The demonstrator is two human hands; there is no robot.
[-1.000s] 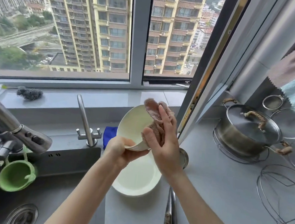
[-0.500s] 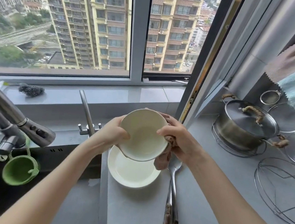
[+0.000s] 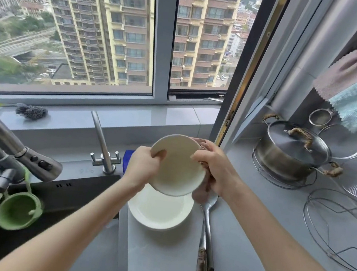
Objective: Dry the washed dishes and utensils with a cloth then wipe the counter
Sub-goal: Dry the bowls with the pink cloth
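I hold a cream bowl (image 3: 177, 168) tilted above the counter, its inside facing me. My left hand (image 3: 143, 168) grips the bowl's left rim. My right hand (image 3: 214, 168) presses a pinkish-brown cloth (image 3: 202, 191) against the bowl's right rim and back; most of the cloth is hidden behind the bowl. Under the bowl a cream plate (image 3: 160, 211) lies flat on the grey counter (image 3: 249, 243). Two long metal utensils (image 3: 205, 238) with wooden handles lie just right of the plate.
A dark sink (image 3: 18, 228) lies at left with a pull-out faucet (image 3: 15, 150), a small tap (image 3: 103, 146) and a green strainer cup (image 3: 18, 211). A lidded steel pot (image 3: 290, 157), wire racks (image 3: 340, 231), strainers and hanging cloths (image 3: 356, 93) fill the right side.
I turned the bowl so its inside faces me, and my right hand with the cloth shifted from inside the bowl to its right rim and back.
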